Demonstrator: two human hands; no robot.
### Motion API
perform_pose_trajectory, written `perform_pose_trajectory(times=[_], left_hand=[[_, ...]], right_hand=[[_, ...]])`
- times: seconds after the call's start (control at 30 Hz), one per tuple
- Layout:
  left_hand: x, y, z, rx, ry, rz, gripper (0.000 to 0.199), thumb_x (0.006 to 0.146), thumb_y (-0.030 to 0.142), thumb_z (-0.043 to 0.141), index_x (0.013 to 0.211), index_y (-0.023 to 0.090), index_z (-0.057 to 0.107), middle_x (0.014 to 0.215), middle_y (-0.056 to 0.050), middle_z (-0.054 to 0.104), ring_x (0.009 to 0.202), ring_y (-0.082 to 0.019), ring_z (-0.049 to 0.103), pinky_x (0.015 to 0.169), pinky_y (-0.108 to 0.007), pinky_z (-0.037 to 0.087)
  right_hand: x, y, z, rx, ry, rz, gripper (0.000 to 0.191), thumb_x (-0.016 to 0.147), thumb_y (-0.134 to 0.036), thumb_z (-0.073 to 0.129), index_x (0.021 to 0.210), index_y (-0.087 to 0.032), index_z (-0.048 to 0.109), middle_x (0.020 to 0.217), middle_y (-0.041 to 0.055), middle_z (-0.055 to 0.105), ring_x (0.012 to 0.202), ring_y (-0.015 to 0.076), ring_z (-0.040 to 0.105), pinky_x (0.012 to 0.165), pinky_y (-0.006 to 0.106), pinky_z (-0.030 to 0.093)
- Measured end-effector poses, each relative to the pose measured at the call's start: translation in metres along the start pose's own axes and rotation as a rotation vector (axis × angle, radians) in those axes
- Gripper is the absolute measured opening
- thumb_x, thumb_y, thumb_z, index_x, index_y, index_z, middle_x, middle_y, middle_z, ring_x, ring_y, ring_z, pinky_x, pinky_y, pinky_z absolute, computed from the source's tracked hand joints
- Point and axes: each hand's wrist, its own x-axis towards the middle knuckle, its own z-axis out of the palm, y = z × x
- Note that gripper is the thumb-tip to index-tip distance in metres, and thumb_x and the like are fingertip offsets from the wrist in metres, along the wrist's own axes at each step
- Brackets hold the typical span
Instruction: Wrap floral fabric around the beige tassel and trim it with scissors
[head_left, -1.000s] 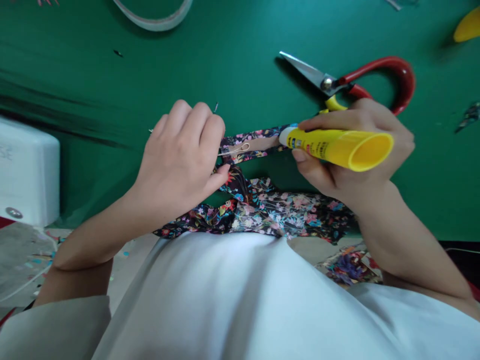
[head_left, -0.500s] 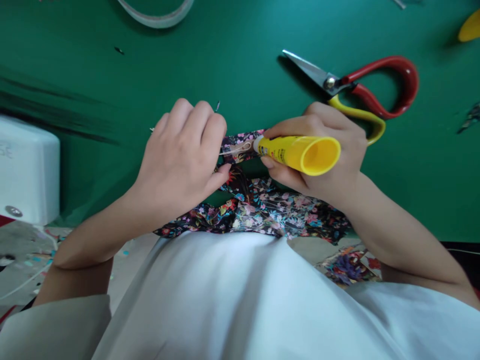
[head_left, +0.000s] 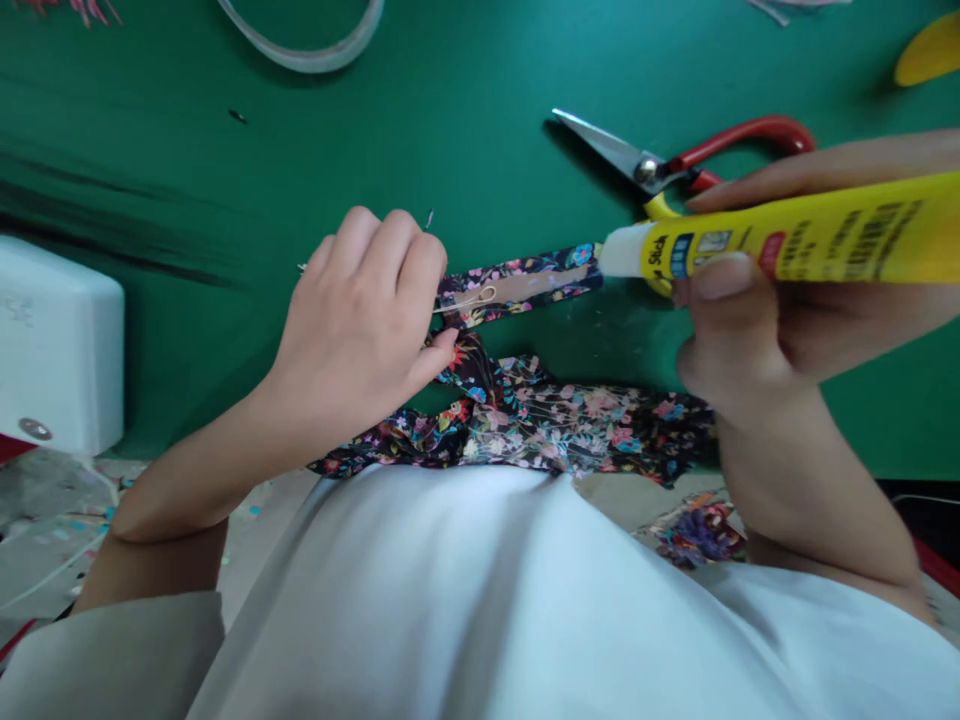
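Note:
My left hand (head_left: 364, 310) lies knuckles up on the table, its fingers curled over the left end of a black floral fabric strip (head_left: 536, 276). A thin pale looped cord (head_left: 486, 295) comes out from under it onto the strip's brownish middle. In my right hand (head_left: 750, 330) is a yellow glue stick (head_left: 817, 235), held on its side. Its white tip (head_left: 626, 250) is at the strip's right end; whether it touches cannot be told. More crumpled floral fabric (head_left: 577, 420) lies below, against my body. What is under my left palm is hidden.
Scissors (head_left: 630, 150) with red and yellow handles lie open behind my right hand. A roll of tape (head_left: 322, 58) stands at the far edge. A white box-shaped device (head_left: 64, 340) with a cable sits at the left on the green table (head_left: 465, 120). A yellow object (head_left: 930, 50) is far right.
My right hand has moved right along the strip with the glue stick, uncovering the strip's right end. The glue stick now lies more level. My left hand has hardly moved.

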Motion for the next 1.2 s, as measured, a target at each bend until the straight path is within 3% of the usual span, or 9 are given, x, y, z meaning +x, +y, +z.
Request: perform_pose_trajectory(times=[0.17,0.3,0.37,0.5,0.7,1.03,1.2], left_hand=[[-0.001,0.0,0.001,-0.015,0.024,-0.006,0.022,0.085,0.03,0.06,0.102,0.017,0.054,0.106,-0.011,0.056,0.11,-0.034,0.054,0.091,-0.054,0.049],[-0.001,0.0,0.001,-0.013,0.017,-0.009,0.021,0.086,0.03,0.059,0.102,0.019,0.052,0.106,-0.009,0.055,0.111,-0.033,0.054,0.093,-0.054,0.049],[-0.001,-0.001,0.002,-0.006,-0.002,-0.013,0.021,0.086,0.03,0.059,0.102,0.019,0.052,0.106,-0.009,0.054,0.112,-0.034,0.054,0.094,-0.055,0.048],[-0.002,-0.002,0.003,-0.062,0.026,-0.007,0.022,0.086,0.03,0.058,0.104,0.02,0.051,0.105,-0.008,0.053,0.116,-0.035,0.053,0.095,-0.056,0.047],[-0.002,-0.001,0.0,-0.061,0.014,-0.009,0.021,0.086,0.029,0.059,0.102,0.019,0.052,0.108,-0.013,0.057,0.112,-0.036,0.054,0.09,-0.054,0.047],[-0.001,-0.007,0.0,-0.089,0.026,-0.047,0.029,0.087,0.036,0.059,0.106,0.017,0.05,0.109,-0.012,0.055,0.115,-0.036,0.051,0.097,-0.054,0.043],[-0.002,-0.006,-0.001,-0.048,0.015,-0.028,0.027,0.09,0.041,0.055,0.102,0.017,0.052,0.107,-0.012,0.055,0.113,-0.035,0.051,0.095,-0.054,0.044]], right_hand=[[-0.001,0.009,-0.007,-0.098,-0.165,-0.033,0.017,0.086,-0.023,0.06,0.098,-0.015,0.069,0.097,0.0067,0.074,0.089,0.0192,0.069,0.08,0.035,0.055],[0.009,0.0,0.001,-0.082,-0.301,-0.144,0.009,0.086,-0.023,0.06,0.092,-0.018,0.062,0.1,0.0068,0.075,0.079,0.0193,0.066,0.072,0.039,0.054],[0.016,-0.007,0.007,-0.098,-0.371,-0.155,0.016,0.088,-0.028,0.06,0.102,-0.022,0.057,0.103,0.0019,0.074,0.075,0.017,0.061,0.069,0.038,0.053],[0.025,-0.013,0.015,-0.167,-0.519,-0.204,0.026,0.092,-0.04,0.056,0.113,-0.025,0.049,0.087,0.0,0.068,0.074,0.0178,0.056,0.065,0.036,0.048],[0.032,-0.012,0.024,-0.125,-0.597,-0.295,0.024,0.095,-0.041,0.051,0.108,-0.02,0.051,0.078,0.0019,0.063,0.071,0.017,0.052,0.059,0.034,0.044],[0.057,-0.02,0.029,-0.143,-0.898,-0.206,0.04,0.1,-0.05,0.03,0.107,-0.018,0.052,0.084,0.0057,0.059,0.079,0.0191,0.054,0.065,0.037,0.046],[0.07,-0.018,0.034,-0.12,-0.981,-0.312,0.046,0.1,-0.054,0.021,0.103,-0.02,0.051,0.075,0.0,0.047,0.076,0.0152,0.049,0.065,0.033,0.042]])
